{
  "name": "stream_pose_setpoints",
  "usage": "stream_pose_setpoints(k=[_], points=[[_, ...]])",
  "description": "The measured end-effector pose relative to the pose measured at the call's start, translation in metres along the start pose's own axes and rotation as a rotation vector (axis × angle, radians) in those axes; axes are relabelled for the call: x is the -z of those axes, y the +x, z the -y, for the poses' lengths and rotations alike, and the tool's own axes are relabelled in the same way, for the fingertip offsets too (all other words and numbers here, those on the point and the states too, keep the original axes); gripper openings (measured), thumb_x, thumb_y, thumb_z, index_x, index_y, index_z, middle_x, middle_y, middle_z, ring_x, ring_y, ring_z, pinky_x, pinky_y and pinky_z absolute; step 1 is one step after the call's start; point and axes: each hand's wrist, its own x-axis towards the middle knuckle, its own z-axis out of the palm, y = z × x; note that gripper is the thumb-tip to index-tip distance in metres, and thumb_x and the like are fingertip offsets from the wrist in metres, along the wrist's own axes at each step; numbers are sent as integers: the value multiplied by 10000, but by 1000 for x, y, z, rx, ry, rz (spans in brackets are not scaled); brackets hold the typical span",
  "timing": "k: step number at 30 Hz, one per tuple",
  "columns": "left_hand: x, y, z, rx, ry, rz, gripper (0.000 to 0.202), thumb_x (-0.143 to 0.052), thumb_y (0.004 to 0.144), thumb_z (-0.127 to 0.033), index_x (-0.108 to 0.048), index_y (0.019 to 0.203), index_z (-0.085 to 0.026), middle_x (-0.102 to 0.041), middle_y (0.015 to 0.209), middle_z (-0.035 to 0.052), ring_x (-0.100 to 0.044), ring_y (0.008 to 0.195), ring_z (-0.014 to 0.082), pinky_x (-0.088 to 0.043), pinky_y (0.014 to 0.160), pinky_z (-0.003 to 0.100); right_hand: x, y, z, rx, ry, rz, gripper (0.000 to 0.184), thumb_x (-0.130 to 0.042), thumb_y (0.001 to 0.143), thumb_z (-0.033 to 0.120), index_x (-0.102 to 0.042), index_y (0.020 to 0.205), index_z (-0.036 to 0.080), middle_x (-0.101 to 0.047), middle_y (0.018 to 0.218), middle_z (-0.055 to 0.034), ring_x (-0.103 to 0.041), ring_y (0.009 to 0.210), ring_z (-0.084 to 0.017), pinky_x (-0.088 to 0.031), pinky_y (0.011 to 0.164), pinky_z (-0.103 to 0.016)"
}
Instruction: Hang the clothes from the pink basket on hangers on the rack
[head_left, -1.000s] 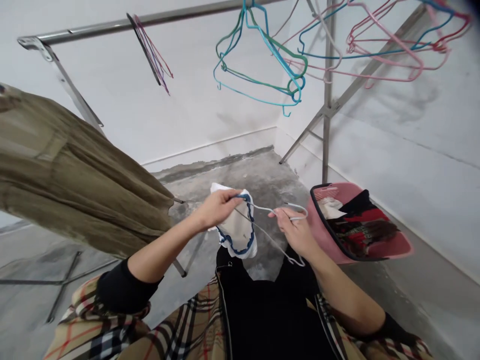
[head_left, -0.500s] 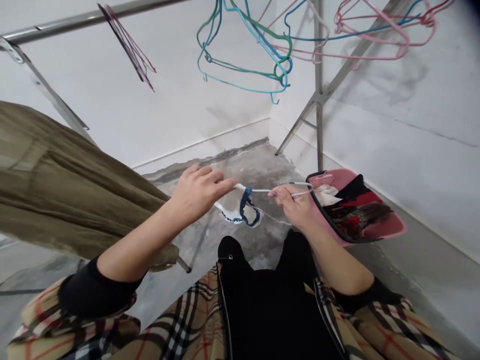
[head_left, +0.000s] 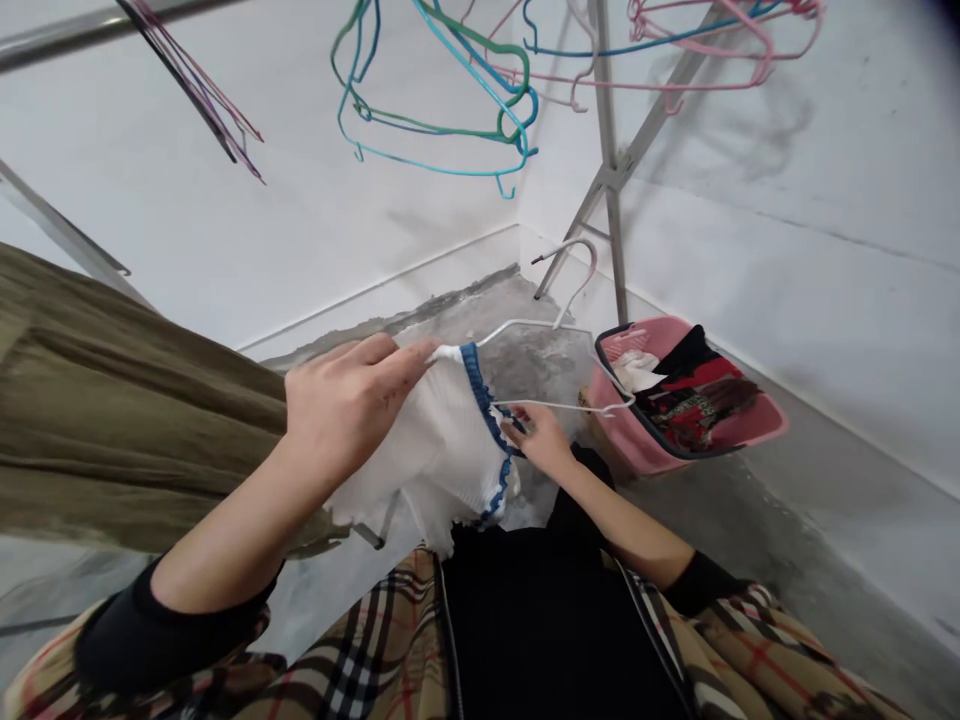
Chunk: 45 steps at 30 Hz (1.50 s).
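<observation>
A white garment with ruffled blue trim [head_left: 454, 430] hangs between my hands, partly drawn over one end of a white wire hanger [head_left: 512, 323]. My left hand [head_left: 352, 405] pinches the cloth near its top, with the hanger's shoulder running into the opening beside the fingertips. The hanger's hook points up and its other end sticks out to the right. My right hand [head_left: 541, 437] is closed at the blue trim, just below the hanger's lower bar. What lies inside the cloth is hidden.
At my right stands a pink basket [head_left: 645, 445] with red, black and white clothes in it. Olive trousers [head_left: 135, 420] hang on the left. Overhead are blue and green hangers [head_left: 442, 130], pink hangers [head_left: 697, 85] and a metal rack's crossed legs [head_left: 613, 180].
The garment has spread out and dropped lower. My right hand has left the hanger and moved left and down to the trim. The hanger's hook now stands upright. The view has shifted slightly.
</observation>
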Motion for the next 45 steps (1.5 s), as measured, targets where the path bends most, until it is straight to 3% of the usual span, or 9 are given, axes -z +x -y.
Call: stream_pose_setpoints(k=[5,10,14,20,25,30,35,39,45], points=[[5,-14,15,-107,150,-55,255,-578,908,-366,-716,1110,-438,-657,754,14,-566,704,163,-239,536,267,19,16,-21,-197,310,17,342,-557,942,389,-591,1181,148,-615,1160,-80,-622,990,-182,-548,853,-378],[3,-33,50,-162,261,-172,287,-597,904,-345,-689,1164,-427,-684,748,-15,-573,659,130,-312,530,240,55,22,-41,-341,589,-36,461,-718,723,557,-659,936,153,-690,786,-47,-658,733,-174,-524,663,-302],[0,-43,69,-139,291,-260,315,-607,898,-328,-676,1193,-413,-670,713,-21,-582,647,120,-335,519,216,74,23,-31,-372,723,-141,467,-827,535,484,-641,839,183,-681,682,-5,-648,635,-166,-491,630,-285],[-4,-53,79,-141,258,-271,312,-609,885,-283,-701,1138,-441,-661,667,-18,-575,613,131,-349,530,216,86,32,-9,-340,781,-257,386,-835,529,347,-661,830,179,-673,683,28,-595,580,-107,-452,593,-233],[-14,-58,79,-113,331,-179,314,-580,901,-271,-702,1130,-447,-682,712,-19,-595,659,141,-303,508,221,99,29,12,-222,601,-293,281,-760,652,365,-681,845,176,-662,701,21,-563,590,-97,-429,575,-223],[-23,-55,90,25,144,-209,249,-555,918,-347,-710,1110,-374,-666,747,-17,-610,677,126,-379,549,197,128,11,56,137,6,148,285,-656,822,410,-719,993,192,-701,933,-57,-634,821,-167,-499,754,-298],[-26,-45,90,64,-126,-183,200,-610,870,-361,-748,1001,-298,-664,742,-1,-590,659,136,-430,620,227,139,28,71,398,-358,-4,430,-621,845,498,-665,1179,231,-652,1184,-94,-578,1117,-248,-440,996,-427],[-25,-35,82,96,-268,-126,240,-597,858,-407,-752,975,-265,-650,724,12,-593,677,151,-445,664,240,131,40,71,378,-344,197,460,-436,936,557,-728,1015,210,-720,909,-69,-655,833,-200,-505,764,-310],[-32,-37,103,281,-719,-94,585,-825,643,-357,-610,1173,-233,-653,1089,64,-618,935,167,-491,827,251,146,33,86,428,-436,-90,529,-437,903,635,-732,854,199,-723,781,-93,-667,718,-199,-503,688,-290]])
